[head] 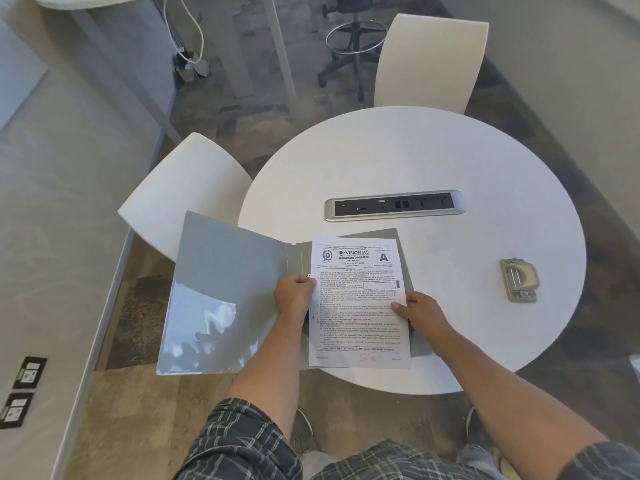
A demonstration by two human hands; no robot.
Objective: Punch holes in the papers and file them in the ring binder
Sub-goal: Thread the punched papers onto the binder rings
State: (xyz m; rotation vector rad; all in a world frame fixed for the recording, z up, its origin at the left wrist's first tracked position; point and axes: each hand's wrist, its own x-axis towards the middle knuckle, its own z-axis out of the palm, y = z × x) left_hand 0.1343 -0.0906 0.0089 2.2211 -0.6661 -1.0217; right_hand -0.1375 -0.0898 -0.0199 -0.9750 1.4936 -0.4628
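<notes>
Gripping one printed paper (358,303) over one open grey binder (221,299): left hand (294,294) pinches its left edge, right hand (420,311) its right edge; one hole punch (519,279) lies beyond the right hand.

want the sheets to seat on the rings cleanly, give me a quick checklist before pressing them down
1. Binder open flat: ok, front cover swung out left past the table edge.
2. Papers over the right half: ok, lying on the back cover.
3. Both hands on the papers: ok, left hand at the left edge near the spine, right hand at the right edge.
4. Holes punched: ok for one, a hole shows at the left margin below the left hand; the rest cannot tell.
5. Rings open and lined up with holes: cannot tell, the left hand and papers hide them.
6. Punch clear of the work: ok, it sits apart on the right.
</notes>
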